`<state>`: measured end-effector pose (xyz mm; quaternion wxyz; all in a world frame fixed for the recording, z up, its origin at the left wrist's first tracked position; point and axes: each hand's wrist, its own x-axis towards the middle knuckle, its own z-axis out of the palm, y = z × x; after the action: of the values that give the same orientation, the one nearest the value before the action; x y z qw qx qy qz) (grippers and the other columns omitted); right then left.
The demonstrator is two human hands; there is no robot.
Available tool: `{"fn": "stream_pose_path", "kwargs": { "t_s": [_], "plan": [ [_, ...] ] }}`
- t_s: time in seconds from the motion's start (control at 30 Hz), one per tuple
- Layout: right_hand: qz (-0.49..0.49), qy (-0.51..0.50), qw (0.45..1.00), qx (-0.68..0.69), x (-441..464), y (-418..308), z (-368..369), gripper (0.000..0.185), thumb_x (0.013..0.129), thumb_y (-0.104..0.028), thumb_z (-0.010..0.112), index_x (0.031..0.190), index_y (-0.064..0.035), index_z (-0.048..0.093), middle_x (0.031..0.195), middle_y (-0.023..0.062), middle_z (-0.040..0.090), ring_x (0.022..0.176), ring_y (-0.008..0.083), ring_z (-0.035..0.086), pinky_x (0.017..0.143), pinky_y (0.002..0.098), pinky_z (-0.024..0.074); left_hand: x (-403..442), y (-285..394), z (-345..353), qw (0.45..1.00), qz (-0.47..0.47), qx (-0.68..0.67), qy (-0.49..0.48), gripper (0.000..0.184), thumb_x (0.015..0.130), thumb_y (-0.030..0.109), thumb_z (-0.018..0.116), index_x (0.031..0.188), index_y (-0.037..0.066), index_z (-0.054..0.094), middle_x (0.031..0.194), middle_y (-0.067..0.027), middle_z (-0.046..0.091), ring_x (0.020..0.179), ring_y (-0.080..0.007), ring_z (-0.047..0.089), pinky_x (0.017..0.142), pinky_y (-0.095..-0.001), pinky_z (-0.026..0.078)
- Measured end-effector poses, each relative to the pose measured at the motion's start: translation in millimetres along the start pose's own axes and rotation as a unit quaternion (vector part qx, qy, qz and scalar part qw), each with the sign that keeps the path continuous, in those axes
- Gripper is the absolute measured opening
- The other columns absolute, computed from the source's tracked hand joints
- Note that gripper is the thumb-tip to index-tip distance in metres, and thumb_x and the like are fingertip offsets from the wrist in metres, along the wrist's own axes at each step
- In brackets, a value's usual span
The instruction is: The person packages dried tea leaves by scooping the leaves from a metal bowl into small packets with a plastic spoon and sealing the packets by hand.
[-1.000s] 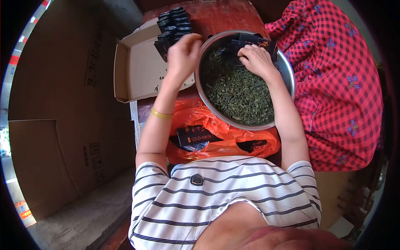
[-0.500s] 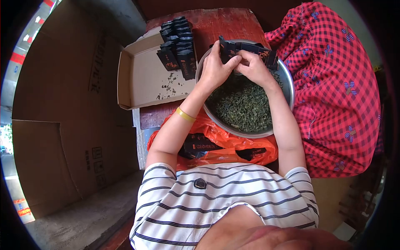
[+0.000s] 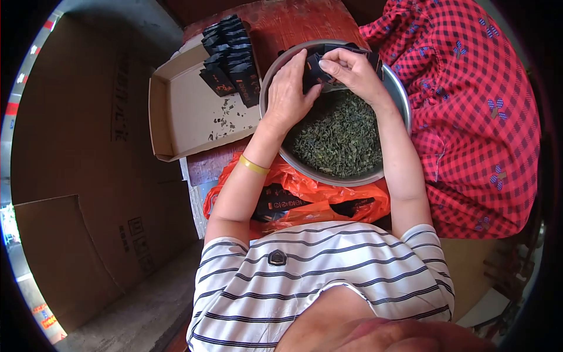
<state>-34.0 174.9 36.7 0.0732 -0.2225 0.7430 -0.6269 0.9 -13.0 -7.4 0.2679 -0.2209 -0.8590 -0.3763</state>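
A metal basin [image 3: 404, 111] holds dried green leaves [image 3: 343, 138], like loose tea. Over its far side, my left hand [image 3: 288, 94] has its fingers along the left edge of a small black packet [image 3: 313, 71], thumb apart and curved round its lower part. My right hand [image 3: 356, 73] is bent over the packet's right side, thumb and forefinger close together at its upper edge; the exact fingertip contact is partly hidden. More black packets with orange print [image 3: 375, 60] lie behind my right hand at the basin's far rim.
Left of the basin, a shallow cardboard tray [image 3: 170, 117] holds rows of black packets [image 3: 230, 56] and scattered leaf bits. An orange plastic bag [image 3: 293, 176] with black packets lies nearest my body. A red checked cloth [image 3: 469, 117] bulges at right; a large cardboard box [image 3: 70, 146] stands left.
My hands have drawn apart a little at the packet; the left thumb has come away from the right fingers, and the right hand has lifted slightly. The whole view has shifted a little.
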Motion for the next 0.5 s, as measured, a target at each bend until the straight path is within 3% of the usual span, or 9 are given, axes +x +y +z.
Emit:
{"fn": "stream_pose_path", "kwargs": {
  "t_s": [0.13, 0.27, 0.37, 0.47, 0.5],
  "plan": [
    [0.014, 0.017, 1.000, 0.009, -3.1, -6.0, -2.6, 0.021, 0.094, -0.020, 0.067, 0.101, 0.0000, 0.066, 0.082, -0.0030, 0.062, 0.072, 0.0040, 0.055, 0.065, 0.0204, 0.0462, 0.2, 2.1, -1.8, 1.000, -0.005, 0.001, -0.007, 0.075, 0.075, 0.016, 0.080, 0.140, 0.001, 0.044, 0.126, -0.0227, 0.059, 0.116, -0.0377, 0.058, 0.098, -0.0420, 0.048],
    [-0.014, 0.040, 0.999, -0.020, -1.4, 6.2, -7.6, 0.017, 0.093, -0.014, 0.065, 0.101, 0.0006, 0.066, 0.081, -0.0035, 0.062, 0.072, 0.0034, 0.055, 0.064, 0.0200, 0.0456, 0.0, -1.3, 0.3, 1.000, -0.002, -0.006, -0.022, 0.075, 0.073, 0.016, 0.079, 0.138, 0.001, 0.043, 0.127, -0.0218, 0.057, 0.114, -0.0390, 0.057, 0.097, -0.0461, 0.047],
    [-0.025, 0.004, 0.997, -0.078, -2.3, 13.0, -8.4, 0.017, 0.092, -0.011, 0.065, 0.105, -0.0001, 0.064, 0.086, -0.0015, 0.064, 0.074, 0.0042, 0.058, 0.066, 0.0206, 0.0481, -0.1, 0.7, 0.0, 0.998, 0.054, 0.018, -0.013, 0.074, 0.071, 0.013, 0.078, 0.136, 0.002, 0.045, 0.127, -0.0201, 0.057, 0.117, -0.0368, 0.056, 0.098, -0.0455, 0.045],
    [0.016, -0.019, 0.999, -0.047, -3.1, 11.9, -8.2, 0.017, 0.092, -0.013, 0.063, 0.105, -0.0014, 0.064, 0.086, -0.0011, 0.064, 0.071, 0.0050, 0.060, 0.063, 0.0200, 0.0483, -0.4, 2.0, -0.1, 0.998, 0.064, 0.019, -0.015, 0.068, 0.071, 0.012, 0.077, 0.133, 0.002, 0.048, 0.125, -0.0193, 0.059, 0.115, -0.0363, 0.057, 0.097, -0.0454, 0.046],
    [0.077, -0.026, 0.995, -0.059, -3.9, 1.7, -11.1, 0.018, 0.093, -0.016, 0.061, 0.105, -0.0024, 0.064, 0.085, -0.0009, 0.064, 0.069, 0.0057, 0.061, 0.061, 0.0199, 0.0483, -0.4, 2.0, 0.4, 0.998, 0.065, 0.018, -0.016, 0.068, 0.071, 0.012, 0.077, 0.133, 0.002, 0.048, 0.125, -0.0193, 0.059, 0.115, -0.0363, 0.057, 0.097, -0.0454, 0.046]
  ]
}}
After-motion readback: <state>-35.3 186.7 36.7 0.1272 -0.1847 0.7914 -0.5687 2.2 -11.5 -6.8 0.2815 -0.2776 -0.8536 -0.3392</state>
